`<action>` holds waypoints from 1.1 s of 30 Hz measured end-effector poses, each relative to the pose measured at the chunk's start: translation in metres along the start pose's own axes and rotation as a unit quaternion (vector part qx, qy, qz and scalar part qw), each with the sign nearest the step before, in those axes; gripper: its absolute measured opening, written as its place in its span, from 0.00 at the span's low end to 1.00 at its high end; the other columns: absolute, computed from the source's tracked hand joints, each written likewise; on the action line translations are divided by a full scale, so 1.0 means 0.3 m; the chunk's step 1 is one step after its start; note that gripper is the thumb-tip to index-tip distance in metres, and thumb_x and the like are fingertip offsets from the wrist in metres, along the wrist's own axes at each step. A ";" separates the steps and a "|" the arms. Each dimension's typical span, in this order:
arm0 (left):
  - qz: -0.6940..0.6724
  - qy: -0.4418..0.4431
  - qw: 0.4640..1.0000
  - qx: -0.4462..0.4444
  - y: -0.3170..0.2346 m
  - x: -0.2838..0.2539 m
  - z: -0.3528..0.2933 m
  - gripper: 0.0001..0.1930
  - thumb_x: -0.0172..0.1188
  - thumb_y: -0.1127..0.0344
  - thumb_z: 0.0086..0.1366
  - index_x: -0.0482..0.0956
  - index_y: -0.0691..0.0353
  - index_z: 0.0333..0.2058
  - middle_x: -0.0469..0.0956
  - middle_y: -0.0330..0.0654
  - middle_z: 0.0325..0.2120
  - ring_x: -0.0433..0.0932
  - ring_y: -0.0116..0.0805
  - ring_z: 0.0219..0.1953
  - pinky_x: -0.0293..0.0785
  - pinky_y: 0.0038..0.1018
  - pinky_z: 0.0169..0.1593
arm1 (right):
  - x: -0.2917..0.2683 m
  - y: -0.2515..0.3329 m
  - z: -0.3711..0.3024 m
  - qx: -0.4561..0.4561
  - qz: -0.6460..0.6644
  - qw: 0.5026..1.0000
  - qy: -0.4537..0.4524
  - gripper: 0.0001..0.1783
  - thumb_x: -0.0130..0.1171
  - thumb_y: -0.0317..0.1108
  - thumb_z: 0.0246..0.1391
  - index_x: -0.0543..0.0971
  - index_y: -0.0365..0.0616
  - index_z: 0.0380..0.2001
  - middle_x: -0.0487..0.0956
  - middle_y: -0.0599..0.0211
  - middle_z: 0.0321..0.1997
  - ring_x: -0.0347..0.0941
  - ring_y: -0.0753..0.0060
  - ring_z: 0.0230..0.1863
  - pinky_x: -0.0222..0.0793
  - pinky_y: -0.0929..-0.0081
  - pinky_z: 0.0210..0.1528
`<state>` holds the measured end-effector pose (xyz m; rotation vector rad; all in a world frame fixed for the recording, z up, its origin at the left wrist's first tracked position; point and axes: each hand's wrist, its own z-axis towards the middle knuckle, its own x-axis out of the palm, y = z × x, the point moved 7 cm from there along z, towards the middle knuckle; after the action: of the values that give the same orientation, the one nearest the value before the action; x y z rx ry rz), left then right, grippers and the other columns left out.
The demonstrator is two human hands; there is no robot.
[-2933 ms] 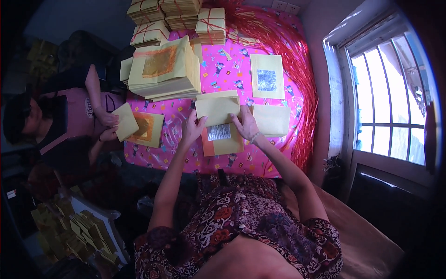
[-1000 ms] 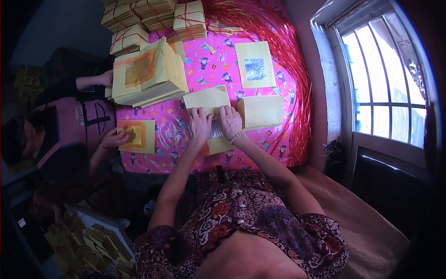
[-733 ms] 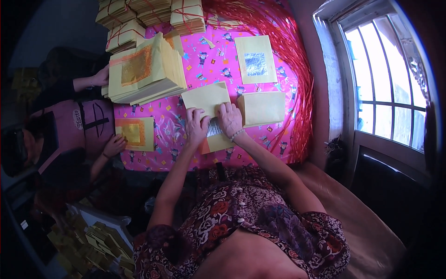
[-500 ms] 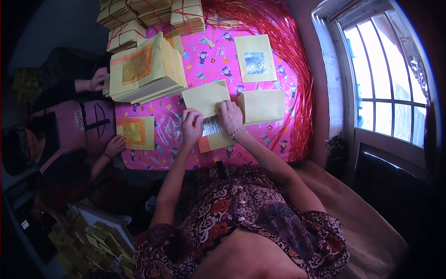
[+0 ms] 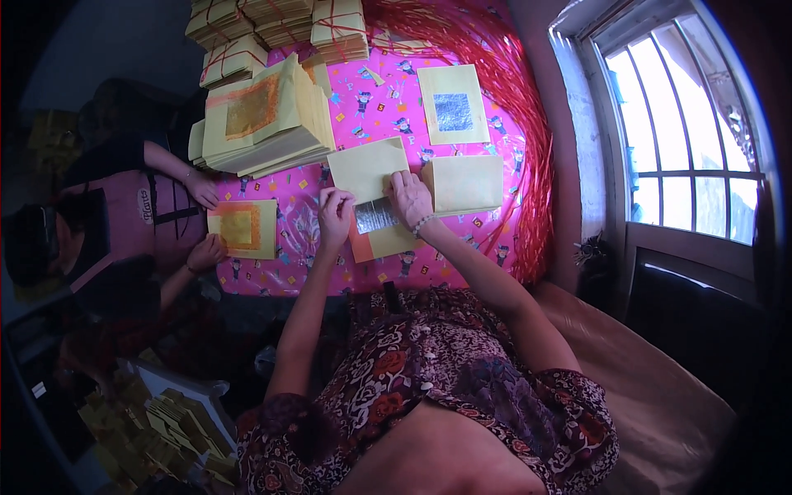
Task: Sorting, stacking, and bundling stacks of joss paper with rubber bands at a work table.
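In front of me a plain yellow paper sheet (image 5: 371, 167) overlaps a lower yellow sheet (image 5: 404, 238) that bears a silver foil square (image 5: 376, 218) and an orange patch. My left hand (image 5: 337, 214) is closed, its fingertips pinched at the plain sheet's lower left corner. With curled fingers, my right hand (image 5: 410, 200) grips the plain sheet's lower right corner and covers part of the foil. Just right of that hand lies a plain yellow paper stack (image 5: 467, 186). Farther back is another sheet with a silver foil square (image 5: 450, 92).
A tall yellow paper stack (image 5: 272, 120) stands at left, before tied paper bundles (image 5: 339, 29). Red plastic strands (image 5: 535, 148) line the right of the pink patterned tablecloth (image 5: 297, 239). A co-worker's hands (image 5: 202, 190) are by a gold-foil sheet (image 5: 242, 230). A barred window is at right.
The co-worker's upper hand has come down from the tall stack to the gold-foil sheet. My left hand has shifted slightly left and up; my right hand has barely moved.
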<state>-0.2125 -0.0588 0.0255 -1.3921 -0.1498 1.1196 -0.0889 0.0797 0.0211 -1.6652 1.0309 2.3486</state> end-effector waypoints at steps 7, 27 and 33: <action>-0.074 -0.091 0.987 -0.112 0.090 -0.047 0.002 0.07 0.63 0.70 0.59 0.74 0.64 0.33 0.70 0.38 0.24 0.70 0.26 0.23 0.68 0.23 0.28 | -0.035 0.070 0.032 -0.145 -0.101 0.978 0.112 0.27 0.57 0.47 0.52 0.66 0.46 0.51 0.73 0.66 0.39 0.73 0.66 0.38 0.67 0.68 0.40; -0.386 0.089 0.894 -0.211 -0.261 0.096 0.113 0.17 0.50 0.75 0.63 0.65 0.66 0.52 0.75 0.42 0.43 0.77 0.30 0.42 0.77 0.27 0.40 | -0.437 -0.219 -0.022 0.109 0.298 0.935 -0.155 0.24 0.59 0.40 0.54 0.71 0.37 0.51 0.74 0.57 0.43 0.72 0.61 0.42 0.70 0.66 0.45; -0.287 0.171 0.936 -0.110 -0.289 0.403 0.075 0.18 0.53 0.78 0.60 0.64 0.68 0.49 0.76 0.46 0.41 0.78 0.30 0.40 0.75 0.24 0.38 | -0.415 -0.506 -0.228 0.257 0.318 0.906 -0.110 0.17 0.58 0.34 0.54 0.75 0.34 0.44 0.78 0.64 0.28 0.73 0.76 0.30 0.71 0.75 0.35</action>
<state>-0.1193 0.0583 0.0408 -1.5811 -0.4100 0.3745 0.0821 0.1957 0.0447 -0.9300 2.1480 2.1818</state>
